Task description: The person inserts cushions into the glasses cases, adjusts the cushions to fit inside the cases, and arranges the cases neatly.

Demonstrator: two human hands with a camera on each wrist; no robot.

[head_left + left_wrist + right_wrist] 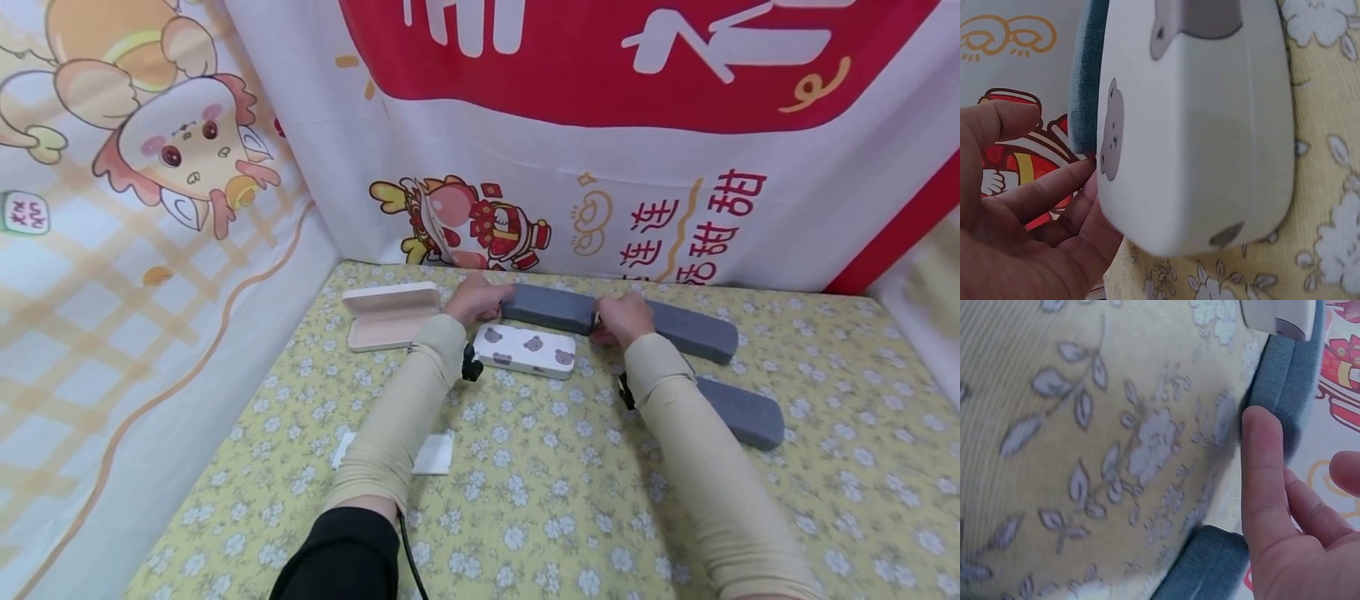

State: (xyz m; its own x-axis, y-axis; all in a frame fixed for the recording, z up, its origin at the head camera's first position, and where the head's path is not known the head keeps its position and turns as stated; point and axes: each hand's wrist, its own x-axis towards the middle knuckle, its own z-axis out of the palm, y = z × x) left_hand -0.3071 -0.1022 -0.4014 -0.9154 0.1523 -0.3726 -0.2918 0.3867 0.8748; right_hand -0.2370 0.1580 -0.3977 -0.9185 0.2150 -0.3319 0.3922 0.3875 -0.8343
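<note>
A grey-blue glasses case (549, 307) lies shut near the back of the table, between my two hands. My left hand (477, 298) is at its left end, fingertips right at the edge and thumb held apart in the left wrist view. At the right end is my right hand (624, 318); its straight index finger (1263, 462) touches the case's end in the right wrist view. Just in front lies a white glasses case (525, 351) with bear prints, which hides part of the left fingers in the left wrist view.
An open case with pale pink lining (386, 329) stands at the left. Two more grey-blue cases (693, 330) lie to the right, one nearer, partly behind my right forearm. A white cloth (435, 455) lies under my left forearm. Printed curtains border the table.
</note>
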